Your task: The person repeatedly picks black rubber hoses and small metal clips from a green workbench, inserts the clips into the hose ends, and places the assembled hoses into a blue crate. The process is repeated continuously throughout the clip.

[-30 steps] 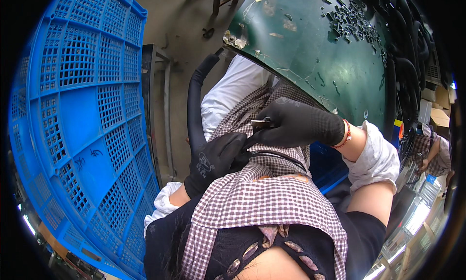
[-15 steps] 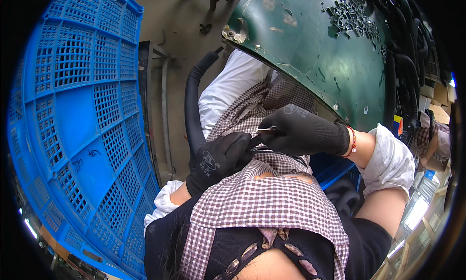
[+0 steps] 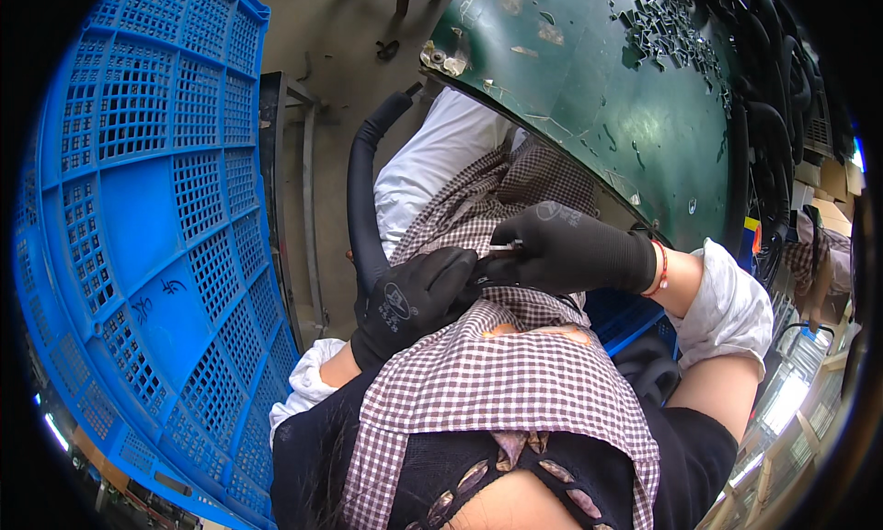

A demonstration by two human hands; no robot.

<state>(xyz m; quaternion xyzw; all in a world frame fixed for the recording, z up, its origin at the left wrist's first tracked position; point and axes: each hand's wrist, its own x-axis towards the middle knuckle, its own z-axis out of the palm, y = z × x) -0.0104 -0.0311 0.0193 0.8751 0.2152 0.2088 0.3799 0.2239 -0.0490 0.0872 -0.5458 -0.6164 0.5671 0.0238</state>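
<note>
A curved black hose-like tube [image 3: 365, 194] with a narrow tip stands up on the left and runs down into my left hand [image 3: 409, 300]. My left hand, in a black knit glove, is closed around its lower end above my lap. Close against it, my right hand [image 3: 566, 247], gloved the same way, is closed on a small thin metal piece [image 3: 506, 248] at the tube's end. Only a short length of that metal shows, so its kind cannot be made out. Fingers hide the spot where tube and metal meet.
Tall blue plastic crates [image 3: 138, 227] stand at my left. Ahead right is a green tabletop [image 3: 570, 98] with many small black clips [image 3: 658, 34]. Black tubes [image 3: 777, 107] are heaped at its right edge. A blue crate [image 3: 625, 314] sits under my right forearm. Another person [image 3: 819, 263] is at far right.
My right forearm has shifted very slightly inward and the metal piece has tilted a little. Both hands keep their hold, and the tube has barely moved.
</note>
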